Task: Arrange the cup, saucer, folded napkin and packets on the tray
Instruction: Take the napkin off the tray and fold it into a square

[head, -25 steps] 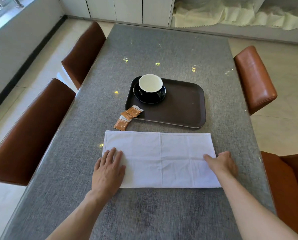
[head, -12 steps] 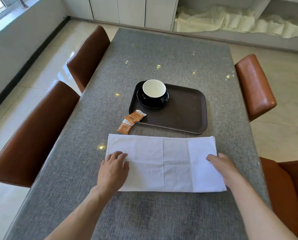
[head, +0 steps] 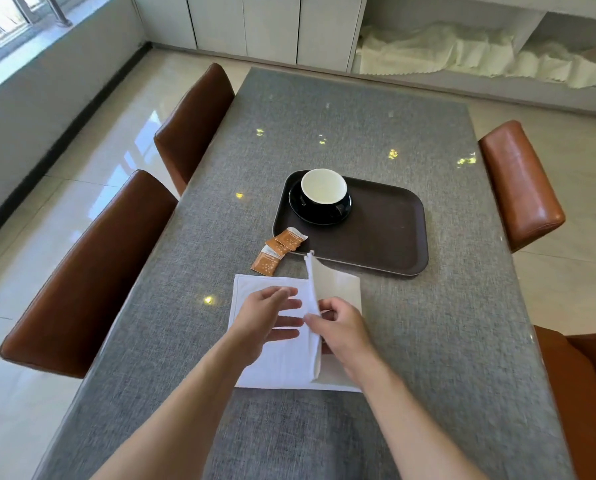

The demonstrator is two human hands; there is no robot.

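Observation:
A white napkin [head: 275, 365] lies on the grey table in front of me, its right half lifted upright over the middle. My right hand [head: 339, 327] pinches that raised edge. My left hand [head: 265, 317] hovers flat over the napkin's left half, fingers spread. Beyond it sits a dark brown tray [head: 386, 237]. In the tray's far left corner a black cup [head: 324, 188] with a white inside stands on a black saucer [head: 345, 211]. Three orange packets [head: 277, 249] lie on the table just left of the tray's near corner, one overlapping its rim.
Brown leather chairs stand along both sides: two on the left [head: 92, 271] [head: 194, 123], one on the right [head: 520, 185], another at the near right [head: 587, 393]. White cabinets and pale cloth [head: 462, 53] lie past the table's far end.
My right hand has gripped the napkin's right end and swung it up and leftward over the middle. My left hand lifted off the cloth and slid toward the centre. The view tilted.

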